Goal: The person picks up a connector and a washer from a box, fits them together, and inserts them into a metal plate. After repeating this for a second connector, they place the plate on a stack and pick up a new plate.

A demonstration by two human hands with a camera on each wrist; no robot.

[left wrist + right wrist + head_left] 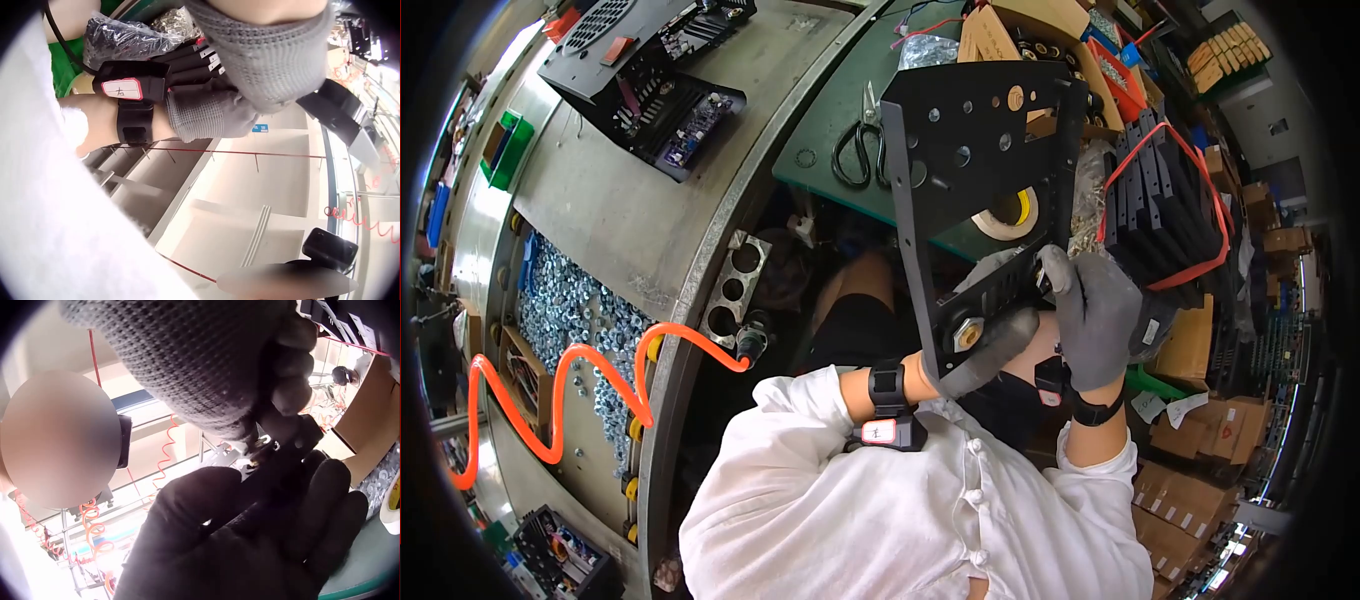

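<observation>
A black metal frame with round holes (945,125) stands tilted over the person's lap. The gloved left hand (992,358) grips its lower edge, beside a hex nut (968,333) seated in the frame. On the lower right part of the frame, the gloved right hand (1100,318) pinches a small metal part with curled fingers. Seen from the right wrist, that shiny part (257,454) sits between the right hand (206,362) and the dark edge held by the left hand (250,556). The left wrist view shows both gloves close together; the frame's held edge is hidden there.
Scissors (860,150) and a tape roll (1006,216) lie on the green table (820,165). Black parts bound by a red band (1165,200) stand at right. An orange coiled hose (575,352) crosses the left bench, near many small nuts (575,310).
</observation>
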